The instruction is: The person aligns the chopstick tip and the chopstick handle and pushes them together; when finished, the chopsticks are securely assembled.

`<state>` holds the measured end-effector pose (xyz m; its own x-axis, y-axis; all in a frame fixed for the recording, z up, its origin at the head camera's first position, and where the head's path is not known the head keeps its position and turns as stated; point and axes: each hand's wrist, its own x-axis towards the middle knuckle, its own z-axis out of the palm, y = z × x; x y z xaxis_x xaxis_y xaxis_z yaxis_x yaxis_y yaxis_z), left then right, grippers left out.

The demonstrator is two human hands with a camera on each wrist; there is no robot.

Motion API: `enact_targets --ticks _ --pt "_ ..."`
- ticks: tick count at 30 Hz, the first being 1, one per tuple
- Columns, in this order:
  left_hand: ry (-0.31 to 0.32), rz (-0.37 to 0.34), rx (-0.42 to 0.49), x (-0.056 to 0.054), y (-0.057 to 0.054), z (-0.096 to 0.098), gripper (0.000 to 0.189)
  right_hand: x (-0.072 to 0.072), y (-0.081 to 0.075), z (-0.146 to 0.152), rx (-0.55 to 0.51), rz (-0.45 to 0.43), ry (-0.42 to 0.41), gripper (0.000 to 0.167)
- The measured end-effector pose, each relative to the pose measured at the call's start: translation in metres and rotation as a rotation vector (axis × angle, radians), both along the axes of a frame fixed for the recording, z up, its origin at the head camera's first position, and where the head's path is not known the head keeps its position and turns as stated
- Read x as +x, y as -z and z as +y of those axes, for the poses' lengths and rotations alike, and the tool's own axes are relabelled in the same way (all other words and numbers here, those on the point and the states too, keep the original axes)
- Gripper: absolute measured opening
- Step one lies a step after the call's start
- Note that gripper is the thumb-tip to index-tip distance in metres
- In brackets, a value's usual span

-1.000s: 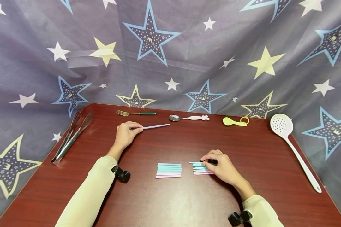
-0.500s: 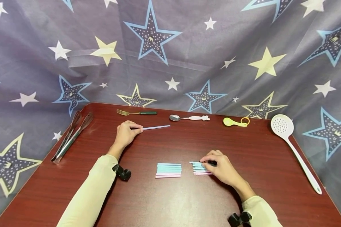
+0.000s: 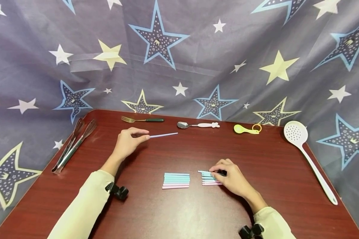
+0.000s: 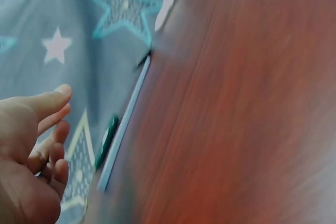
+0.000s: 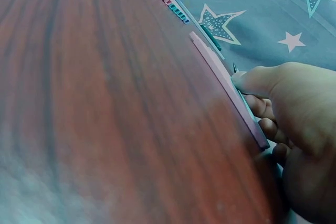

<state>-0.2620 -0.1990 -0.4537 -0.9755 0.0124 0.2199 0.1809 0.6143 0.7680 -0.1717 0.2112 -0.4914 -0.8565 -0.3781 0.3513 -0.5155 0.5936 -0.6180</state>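
Observation:
In the head view my left hand [image 3: 128,142] is at the back left, behind one end of a thin pale-blue stick [image 3: 164,135] on the table. The left wrist view shows the left thumb and fingers apart from this stick [image 4: 123,124], with nothing between them. My right hand [image 3: 231,177] pinches the top light-blue stick [image 3: 204,172] of the right bundle between thumb and index finger. The bundle's other blue and pink sticks [image 3: 207,182] lie parallel, their right ends hidden under that hand. A second row of blue and pink sticks [image 3: 176,181] lies to its left.
Along the back edge lie a fork [image 3: 142,119], a spoon [image 3: 198,125] and a yellow measuring spoon [image 3: 246,129]. Metal tongs [image 3: 74,146] lie at the left edge, a white skimmer [image 3: 309,161] at the right. A starry cloth [image 3: 179,49] hangs behind the table.
My left hand has let go of the pale-blue stick and drawn slightly left, leaving it on the table. The right hand has stayed at its bundle.

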Motion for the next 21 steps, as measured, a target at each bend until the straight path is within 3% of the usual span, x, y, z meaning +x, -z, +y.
enact_targets --ticks 5,10,14,21 --pt "0.107 -0.018 0.072 0.027 -0.006 0.025 0.022 0.000 -0.001 0.002 0.001 -0.014 -0.002 0.020" --pt "0.214 -0.057 0.127 0.050 0.000 0.049 0.023 0.000 -0.001 0.002 -0.001 -0.018 -0.004 0.020" --pt "0.276 -0.105 0.165 0.061 0.008 0.063 0.025 0.001 -0.002 0.002 -0.001 -0.004 -0.008 0.020" --pt "0.327 -0.113 0.117 0.070 0.021 0.074 0.021 0.000 -0.001 0.001 -0.006 0.002 -0.008 0.020"
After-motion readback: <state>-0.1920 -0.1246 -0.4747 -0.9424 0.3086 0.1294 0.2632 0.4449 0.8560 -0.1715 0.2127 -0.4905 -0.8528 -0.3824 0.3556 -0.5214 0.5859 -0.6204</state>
